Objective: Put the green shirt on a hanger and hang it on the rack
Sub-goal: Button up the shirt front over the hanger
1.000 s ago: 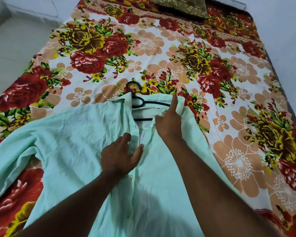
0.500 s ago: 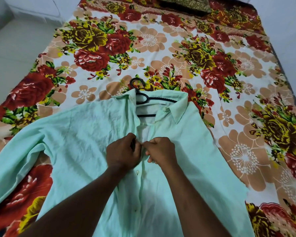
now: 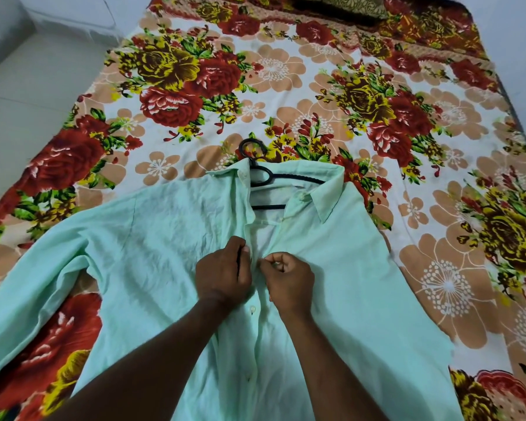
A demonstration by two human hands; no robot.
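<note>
One green shirt [image 3: 152,238], flat on bed [image 3: 274,71], black hanger [image 3: 264,174] inside collar; left hand [image 3: 222,275] and right hand [image 3: 289,281] each pinch a front edge below the collar, buttoning best done with edges level and fabric taut.

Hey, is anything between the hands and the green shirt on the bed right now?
Nothing visible. The left hand and right hand are on the green shirt, pinching its two front edges below the collar. The black hanger sits inside the shirt, hook sticking out past the collar. The rack is not in view.
</note>
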